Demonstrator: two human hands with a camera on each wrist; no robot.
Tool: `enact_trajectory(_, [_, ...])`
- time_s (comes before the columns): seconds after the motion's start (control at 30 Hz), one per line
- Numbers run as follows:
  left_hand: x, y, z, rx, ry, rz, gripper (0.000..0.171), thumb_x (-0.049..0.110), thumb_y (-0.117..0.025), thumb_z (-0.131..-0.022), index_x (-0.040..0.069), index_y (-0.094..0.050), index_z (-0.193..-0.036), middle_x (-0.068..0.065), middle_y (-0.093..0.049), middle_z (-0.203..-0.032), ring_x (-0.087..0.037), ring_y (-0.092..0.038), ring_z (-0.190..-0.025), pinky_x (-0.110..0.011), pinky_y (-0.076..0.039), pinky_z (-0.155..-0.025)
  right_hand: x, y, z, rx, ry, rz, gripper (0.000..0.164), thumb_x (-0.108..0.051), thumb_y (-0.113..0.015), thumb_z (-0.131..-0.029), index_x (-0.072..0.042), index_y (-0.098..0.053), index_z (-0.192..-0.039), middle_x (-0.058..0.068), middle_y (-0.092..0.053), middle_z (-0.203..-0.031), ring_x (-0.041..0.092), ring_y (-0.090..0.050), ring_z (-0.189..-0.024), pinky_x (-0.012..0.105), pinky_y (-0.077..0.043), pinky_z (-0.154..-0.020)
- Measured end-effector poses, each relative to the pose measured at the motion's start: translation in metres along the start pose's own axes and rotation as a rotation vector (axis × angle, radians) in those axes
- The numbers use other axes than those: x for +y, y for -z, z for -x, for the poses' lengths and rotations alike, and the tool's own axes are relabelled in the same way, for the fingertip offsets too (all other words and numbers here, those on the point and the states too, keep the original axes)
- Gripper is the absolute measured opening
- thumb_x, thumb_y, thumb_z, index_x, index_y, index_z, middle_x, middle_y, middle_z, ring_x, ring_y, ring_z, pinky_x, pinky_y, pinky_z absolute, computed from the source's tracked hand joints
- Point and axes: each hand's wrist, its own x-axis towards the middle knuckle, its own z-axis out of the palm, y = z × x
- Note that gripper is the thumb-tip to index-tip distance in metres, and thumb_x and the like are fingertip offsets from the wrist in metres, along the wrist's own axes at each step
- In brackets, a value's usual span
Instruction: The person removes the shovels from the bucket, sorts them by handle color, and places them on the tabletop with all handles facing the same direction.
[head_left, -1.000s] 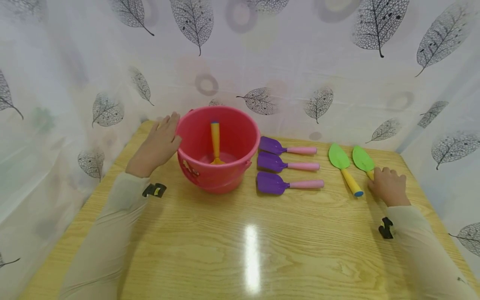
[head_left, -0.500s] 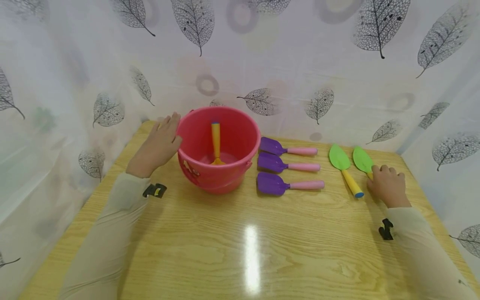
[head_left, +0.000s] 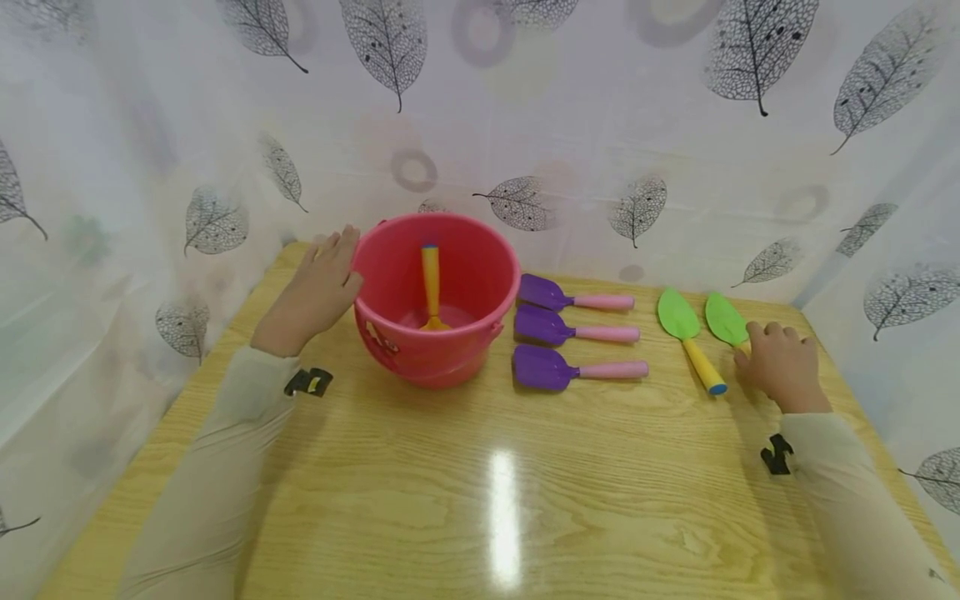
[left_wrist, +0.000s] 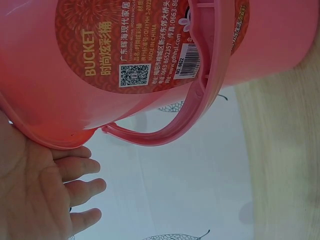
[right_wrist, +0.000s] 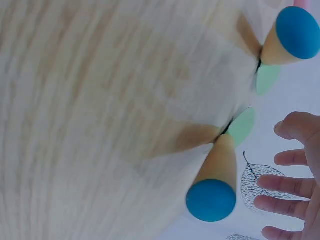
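A pink-red bucket (head_left: 442,362) stands upright with a yellow-handled tool (head_left: 431,279) leaning inside; its lower part is partly hidden by the rim. My left hand (head_left: 315,292) rests against the bucket's left rim, fingers extended, as the left wrist view also shows. At the far right are two green trowels with yellow handles. My right hand (head_left: 782,367) hovers over the handle of the right trowel (head_left: 725,318), covering most of it from the head view. In the right wrist view the fingers are spread, with a gap to the blue-ended handle (right_wrist: 215,170). The other trowel (head_left: 678,315) lies just left.
Three purple shovels with pink handles lie in a column right of the bucket: a back one (head_left: 545,292), a middle one (head_left: 542,324) and a front one (head_left: 542,367). A leaf-patterned curtain (head_left: 570,125) borders the wooden table (head_left: 375,483) behind and at both sides.
My right hand has shifted slightly to the right and up, off the right trowel, showing a bit more of its neck. The left hand and the bucket have stayed put.
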Motion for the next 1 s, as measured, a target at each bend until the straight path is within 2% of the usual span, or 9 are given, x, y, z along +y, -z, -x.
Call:
enact_trajectory(0.17, [0.000,0.000,0.001,0.002,0.000,0.006,0.062,0.023,-0.022,-0.097,-0.002,0.000,-0.150,-0.020,0.000,-0.158,-0.039,0.001,-0.146,-0.054,0.005,-0.118,-0.003,0.007,0.002,0.027,0.021,0.019,0.049,-0.025,-0.064,-0.084,0.011,-0.045,-0.112,0.034,-0.053,-0.095,0.050,-0.053,-0.081,0.063,-0.040,-0.065])
enact_trajectory(0.43, [0.000,0.000,0.000,0.008,-0.008,0.008,0.062,0.023,-0.022,-0.097,-0.002,0.000,-0.150,-0.021,-0.002,-0.158,-0.039,0.000,-0.146,-0.053,0.005,-0.118,-0.016,0.021,0.002,0.112,0.050,0.003,0.046,-0.024,-0.063,-0.084,0.008,-0.049,-0.114,0.031,-0.058,-0.093,0.045,-0.056,-0.075,0.059,-0.041,-0.062])
enact_trajectory(0.57, [0.000,0.000,0.000,0.007,-0.005,0.004,0.062,0.023,-0.023,-0.097,-0.002,0.000,-0.150,-0.020,-0.001,-0.158,-0.039,0.001,-0.146,-0.052,0.005,-0.118,-0.024,0.032,0.000,0.194,0.099,0.011,0.041,-0.022,-0.065,-0.082,0.007,-0.053,-0.107,0.028,-0.061,-0.086,0.039,-0.055,-0.064,0.052,-0.040,-0.055])
enact_trajectory(0.67, [0.000,0.000,-0.001,0.003,-0.003,0.001,0.062,0.023,-0.023,-0.097,-0.002,0.001,-0.150,-0.019,0.001,-0.158,-0.039,0.001,-0.146,-0.052,0.006,-0.118,-0.031,0.040,-0.001,0.248,0.130,0.014,0.038,-0.021,-0.067,-0.080,0.006,-0.055,-0.104,0.027,-0.062,-0.083,0.037,-0.054,-0.060,0.051,-0.040,-0.055])
enact_trajectory(1.0, [0.001,0.001,0.000,0.002,0.001,0.004,0.062,0.023,-0.022,-0.097,-0.002,0.000,-0.150,-0.020,0.000,-0.158,-0.039,0.000,-0.146,-0.053,0.004,-0.118,-0.053,0.059,-0.003,0.311,0.187,0.023,0.036,-0.021,-0.069,-0.079,0.002,-0.059,-0.104,0.023,-0.064,-0.083,0.034,-0.056,-0.061,0.047,-0.040,-0.053])
